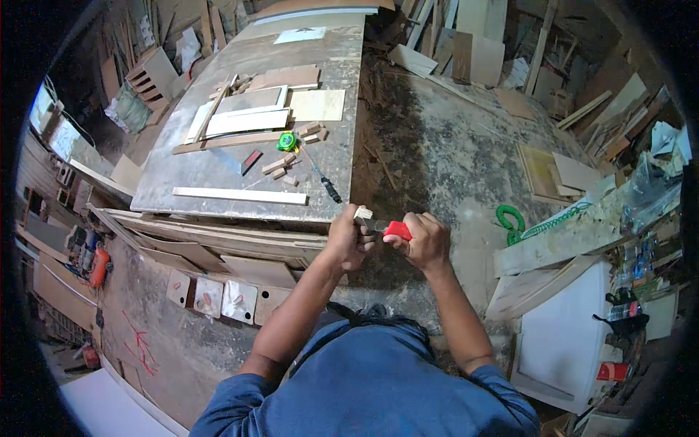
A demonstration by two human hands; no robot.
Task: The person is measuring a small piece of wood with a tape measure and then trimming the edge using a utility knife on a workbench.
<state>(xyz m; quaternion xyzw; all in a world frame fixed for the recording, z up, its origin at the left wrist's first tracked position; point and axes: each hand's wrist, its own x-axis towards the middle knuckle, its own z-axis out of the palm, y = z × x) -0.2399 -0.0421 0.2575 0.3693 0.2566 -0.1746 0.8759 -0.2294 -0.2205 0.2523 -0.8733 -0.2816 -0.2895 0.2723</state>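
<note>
Just off the near right corner of the workbench [218,167], my two hands meet in front of my body. My left hand [348,240] is closed round a small pale wood piece [363,213], whose end sticks up above the fingers. My right hand [428,240] grips the red handle of a flat-bladed hand tool [397,231]. Its grey metal blade points left and reaches the wood piece at my left fingers; its exact kind is unclear. Nearest on the bench lies a black-handled tool with a long thin shaft [331,191].
On the bench lie a green tape measure [287,140], small wood blocks [279,166], a long pale strip [240,195] and stacked boards [251,120]. Boards lean against the bench's front [258,271]. At right are a coiled green hose [513,222] and a white panel [571,335].
</note>
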